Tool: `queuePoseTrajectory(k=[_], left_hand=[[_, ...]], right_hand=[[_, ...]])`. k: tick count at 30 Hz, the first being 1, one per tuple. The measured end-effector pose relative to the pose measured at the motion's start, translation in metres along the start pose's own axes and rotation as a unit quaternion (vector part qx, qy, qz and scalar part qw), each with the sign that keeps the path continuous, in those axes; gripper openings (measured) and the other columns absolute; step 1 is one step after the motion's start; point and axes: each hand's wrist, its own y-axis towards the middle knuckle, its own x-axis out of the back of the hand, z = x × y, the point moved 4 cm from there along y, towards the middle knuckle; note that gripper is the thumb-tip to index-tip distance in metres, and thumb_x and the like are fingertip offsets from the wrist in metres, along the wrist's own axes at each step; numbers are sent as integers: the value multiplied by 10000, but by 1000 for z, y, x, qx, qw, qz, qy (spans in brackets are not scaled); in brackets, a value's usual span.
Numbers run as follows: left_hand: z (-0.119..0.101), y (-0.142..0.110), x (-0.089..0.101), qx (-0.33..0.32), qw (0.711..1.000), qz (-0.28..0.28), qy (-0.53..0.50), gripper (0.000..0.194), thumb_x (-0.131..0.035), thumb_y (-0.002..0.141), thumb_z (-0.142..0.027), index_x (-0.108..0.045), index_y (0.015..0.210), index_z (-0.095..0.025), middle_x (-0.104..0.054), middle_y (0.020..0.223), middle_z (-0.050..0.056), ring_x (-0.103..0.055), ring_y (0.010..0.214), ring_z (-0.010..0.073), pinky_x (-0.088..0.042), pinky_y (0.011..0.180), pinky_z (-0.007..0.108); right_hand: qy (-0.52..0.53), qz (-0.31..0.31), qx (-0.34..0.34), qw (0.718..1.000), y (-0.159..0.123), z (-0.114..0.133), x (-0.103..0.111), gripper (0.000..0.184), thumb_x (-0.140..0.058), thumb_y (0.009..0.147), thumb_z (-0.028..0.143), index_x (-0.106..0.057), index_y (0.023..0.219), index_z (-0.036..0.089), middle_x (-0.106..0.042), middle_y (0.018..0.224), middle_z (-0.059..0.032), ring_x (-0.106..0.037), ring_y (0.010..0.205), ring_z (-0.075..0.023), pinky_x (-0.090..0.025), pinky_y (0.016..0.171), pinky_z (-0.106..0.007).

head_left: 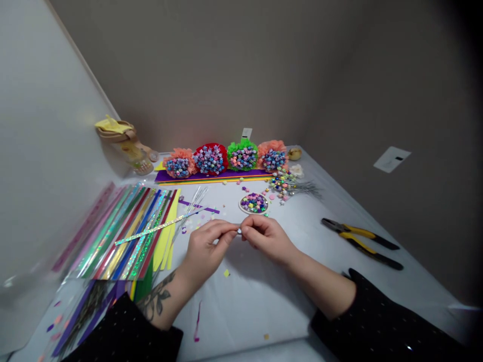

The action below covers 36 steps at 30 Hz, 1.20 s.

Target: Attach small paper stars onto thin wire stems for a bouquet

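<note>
Left hand (206,249) and right hand (266,240) meet at frame centre, fingertips together, pinching a small pale paper star (239,231) above the table. Coloured paper strips (124,236) lie to their left, a dish of stars (253,203) just beyond, and pliers (360,244) at right. Star-filled rosettes (210,159) line the far edge of the white table (241,306), against grey walls (196,65).

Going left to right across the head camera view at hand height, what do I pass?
Shiny coloured paper strips → left hand → small shiny piece → right hand → pliers with yellow and black handles
</note>
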Motion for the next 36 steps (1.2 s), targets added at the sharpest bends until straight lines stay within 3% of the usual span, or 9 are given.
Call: queuePoseTrajectory(k=[12, 17, 20, 25, 31, 36], left_hand=[[-1, -1, 0, -5, 1000, 7, 14, 157, -542, 846, -147, -680, 916, -178, -702, 831, 47, -641, 773, 142, -516, 713, 254], [2, -3, -2, 6, 1000, 20, 11, 153, -534, 858, -171, -674, 916, -193, -696, 835, 49, -641, 760, 148, -523, 700, 268], [3, -3, -3, 9, 1000, 23, 7, 159, -533, 859, -173, -676, 926, -193, -697, 845, 50, -644, 754, 146, -526, 691, 265], [0, -3, -6, 13, 1000, 2, 4, 158, -532, 856, -179, -685, 896, -189, -707, 807, 43, -650, 698, 138, -532, 660, 260], [0, -9, -14, 18, 998, -42, 40, 149, -543, 848, -176, -683, 899, -172, -715, 820, 55, -656, 750, 152, -531, 709, 273], [3, -9, -11, 58, 997, -50, 11, 137, -560, 840, -191, -688, 889, -183, -710, 794, 37, -654, 679, 134, -541, 662, 253]], right_hand=[[-118, -12, 83, 989, -4, 9, 0, 172, -482, 844, 235, -555, 704, 166, -554, 628, 5, -486, 566, -99, -395, 543, -215], [-235, -19, 214, 948, -9, 16, 0, 127, -473, 850, 168, -568, 767, 183, -582, 673, -18, -534, 621, -120, -425, 600, -235], [-271, -22, 256, 928, -10, 18, 0, 124, -468, 856, 155, -560, 781, 190, -576, 663, -22, -536, 618, -126, -430, 597, -237], [-293, -33, 275, 915, -9, 17, -2, 146, -445, 848, 131, -528, 749, 199, -532, 617, -3, -508, 584, -123, -412, 569, -226], [-330, -91, 273, 899, -10, 13, -6, 178, -429, 830, 116, -467, 678, 199, -471, 595, 9, -450, 539, -115, -372, 525, -222], [-298, -82, 251, 917, -9, 14, -4, 148, -440, 846, 131, -515, 738, 198, -522, 627, 0, -497, 580, -119, -399, 560, -229]])
